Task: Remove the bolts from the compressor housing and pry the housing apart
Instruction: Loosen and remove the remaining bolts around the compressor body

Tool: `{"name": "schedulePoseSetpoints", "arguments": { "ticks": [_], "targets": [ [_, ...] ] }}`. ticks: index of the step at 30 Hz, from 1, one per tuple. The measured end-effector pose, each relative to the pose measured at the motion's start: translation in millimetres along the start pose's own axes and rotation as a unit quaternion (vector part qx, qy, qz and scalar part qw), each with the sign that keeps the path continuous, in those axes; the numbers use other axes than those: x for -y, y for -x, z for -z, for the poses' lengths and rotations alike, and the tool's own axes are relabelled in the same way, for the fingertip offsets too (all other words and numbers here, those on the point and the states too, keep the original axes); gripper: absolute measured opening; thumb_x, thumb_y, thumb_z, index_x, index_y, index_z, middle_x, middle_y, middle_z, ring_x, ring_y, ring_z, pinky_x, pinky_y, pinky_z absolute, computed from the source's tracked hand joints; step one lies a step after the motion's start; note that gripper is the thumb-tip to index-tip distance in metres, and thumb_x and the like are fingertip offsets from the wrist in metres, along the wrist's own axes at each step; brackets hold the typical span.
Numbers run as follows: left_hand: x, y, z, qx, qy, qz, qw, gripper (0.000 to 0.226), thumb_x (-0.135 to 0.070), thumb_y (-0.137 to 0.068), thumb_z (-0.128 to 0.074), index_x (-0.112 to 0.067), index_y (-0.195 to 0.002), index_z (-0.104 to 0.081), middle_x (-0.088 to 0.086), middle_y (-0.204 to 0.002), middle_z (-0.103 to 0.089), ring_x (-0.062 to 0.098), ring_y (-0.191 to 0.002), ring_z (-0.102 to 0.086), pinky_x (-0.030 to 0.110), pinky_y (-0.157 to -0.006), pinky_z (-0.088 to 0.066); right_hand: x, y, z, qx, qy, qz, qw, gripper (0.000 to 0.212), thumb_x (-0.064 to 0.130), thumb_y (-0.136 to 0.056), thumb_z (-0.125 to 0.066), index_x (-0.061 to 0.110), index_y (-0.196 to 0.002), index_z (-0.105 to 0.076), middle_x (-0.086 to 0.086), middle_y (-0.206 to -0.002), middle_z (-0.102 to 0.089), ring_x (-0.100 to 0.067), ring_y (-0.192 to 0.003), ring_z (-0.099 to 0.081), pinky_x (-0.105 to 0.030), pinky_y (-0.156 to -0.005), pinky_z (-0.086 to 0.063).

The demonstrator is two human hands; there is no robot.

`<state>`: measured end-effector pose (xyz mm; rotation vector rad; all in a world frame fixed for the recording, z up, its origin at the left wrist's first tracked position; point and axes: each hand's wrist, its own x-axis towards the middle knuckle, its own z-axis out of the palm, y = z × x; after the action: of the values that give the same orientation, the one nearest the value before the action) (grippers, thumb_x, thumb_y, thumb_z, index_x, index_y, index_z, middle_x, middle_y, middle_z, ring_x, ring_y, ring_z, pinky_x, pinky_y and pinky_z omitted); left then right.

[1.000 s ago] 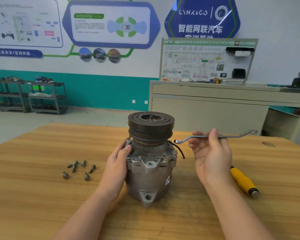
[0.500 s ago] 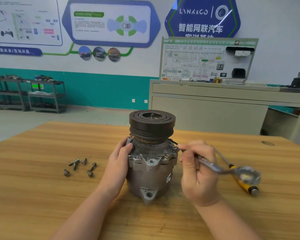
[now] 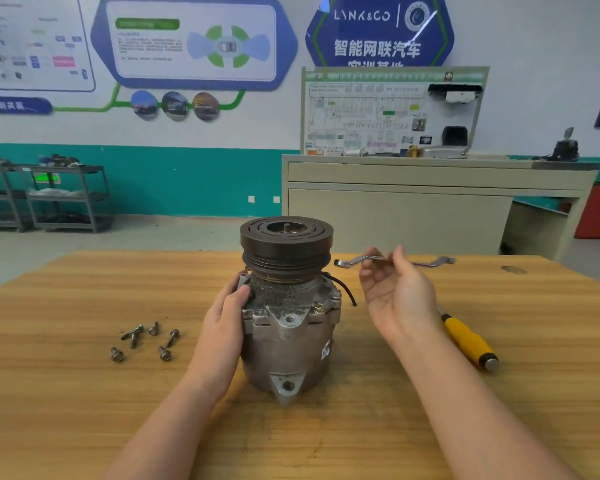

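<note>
Here's the compressor (image 3: 286, 317), standing upright in the middle of the wooden surface (image 3: 84, 410), dark grooved pulley on top and the grey housing below. The left hand (image 3: 224, 323) is wrapped against the housing's left side, fingers curled round the body with the thumb pressed up near the flange just under the pulley. One bolt (image 3: 318, 308) sits in the flange on the right front, its gold-coloured washer catching the light.

Over to the right hand (image 3: 397, 292): palm turned up, raised beside the pulley and clear of the compressor, fingers pinching a slim offset ring wrench (image 3: 347, 262) about its middle. The wrench lies level, one ring end pointing toward the pulley but apart from it, the other end sticking out past the fingers to the right.

On the surface to the left, well apart from the compressor, lies a loose scatter of removed bolts (image 3: 146, 339) (six, as far as can be made out). To the right, behind the right forearm, a yellow-handled tool (image 3: 470, 342) lies flat on the wood, its front end hidden by the arm. A black wire (image 3: 343, 289) loops off the compressor's right shoulder.
</note>
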<state>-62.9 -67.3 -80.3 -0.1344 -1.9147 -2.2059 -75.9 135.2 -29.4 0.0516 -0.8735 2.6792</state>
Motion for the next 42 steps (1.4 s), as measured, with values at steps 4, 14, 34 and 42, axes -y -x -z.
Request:
{"name": "schedulePoseSetpoints", "arguments": {
  "ticks": [4,14,34,42],
  "targets": [
    [-0.5,-0.1,0.1,0.0,0.001,0.003,1.0,0.066,-0.052,-0.078,-0.049,-0.034,-0.142,-0.05,-0.007,-0.137,-0.06,0.014,-0.13,-0.052,0.045,-0.116,-0.034,-0.1,18.4,6.3,0.007,0.179,0.225,0.958,0.016,0.028,-0.103,-0.042,0.017,-0.094,-0.048,-0.005,-0.071,-0.072,-0.016,-0.051,-0.065,-0.023,-0.047,-0.05],
    [-3.6,2.0,0.5,0.005,-0.02,-0.002,1.0,0.045,-0.04,-0.103,-0.04,-0.032,-0.147,-0.044,-0.008,-0.145,-0.053,0.013,-0.134,-0.047,0.045,-0.119,-0.031,-8.4,53.0,4.0,0.21,0.407,0.531,0.713,0.011,0.039,-0.1,-0.048,0.028,-0.096,-0.05,0.0,-0.069,-0.064,-0.007,-0.058,-0.063,-0.027,-0.048,-0.051],
    [-4.2,-1.1,-1.8,0.008,-0.036,-0.015,0.999,0.046,-0.039,-0.104,-0.037,-0.032,-0.149,-0.038,-0.023,-0.135,-0.047,-0.02,-0.101,-0.043,-0.003,-0.073,-0.031,17.2,1.8,-7.3,0.006,0.127,-0.051,0.991,0.015,0.018,-0.101,-0.047,0.012,-0.087,-0.048,-0.006,-0.059,-0.065,-0.009,-0.034,-0.043,-0.016,-0.033,-0.034],
    [-2.6,-1.3,-2.5,0.001,-0.01,-0.011,1.0,0.043,-0.036,-0.104,-0.038,-0.033,-0.146,-0.042,-0.033,-0.111,-0.053,-0.022,-0.093,-0.045,0.003,-0.073,-0.033,22.4,49.9,-2.2,0.05,0.227,0.156,0.96,0.014,0.017,-0.09,-0.061,0.01,-0.082,-0.053,-0.012,-0.068,-0.07,-0.017,-0.049,-0.063,-0.021,-0.045,-0.05]
  ]
}}
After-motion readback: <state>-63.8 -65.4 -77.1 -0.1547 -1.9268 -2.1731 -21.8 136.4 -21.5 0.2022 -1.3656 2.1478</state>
